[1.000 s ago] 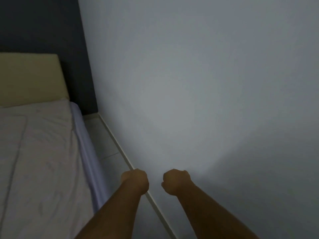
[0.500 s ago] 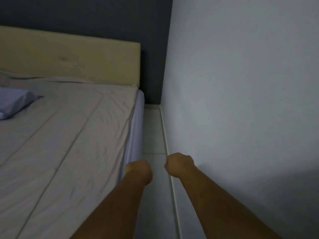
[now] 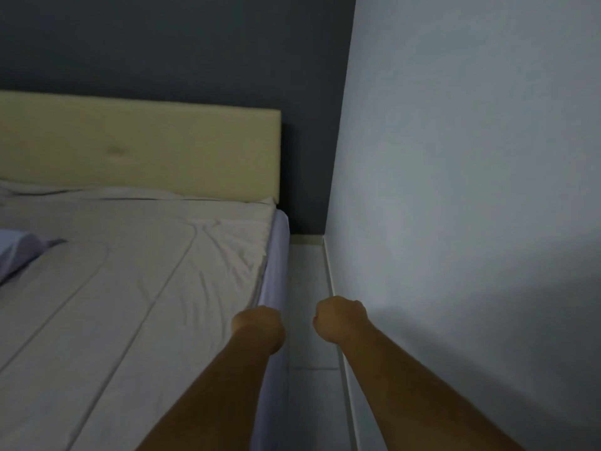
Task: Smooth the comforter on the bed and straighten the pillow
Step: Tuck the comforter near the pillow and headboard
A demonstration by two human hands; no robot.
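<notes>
Both fists closed, empty. Left hand [image 3: 258, 327] over comforter [image 3: 130, 304] edge, nearer; right hand [image 3: 340, 322] above floor. Pillow [image 3: 19, 252] far left.

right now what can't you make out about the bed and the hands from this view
- Pillow: head view, cut off by the left edge; only one bluish corner shows, so its alignment is unknown.
- Comforter: its left and foot ends run out of frame.
- Left hand and right hand: both closed in fists, fingers curled away from the camera; whether they grip anything cannot be told.
</notes>
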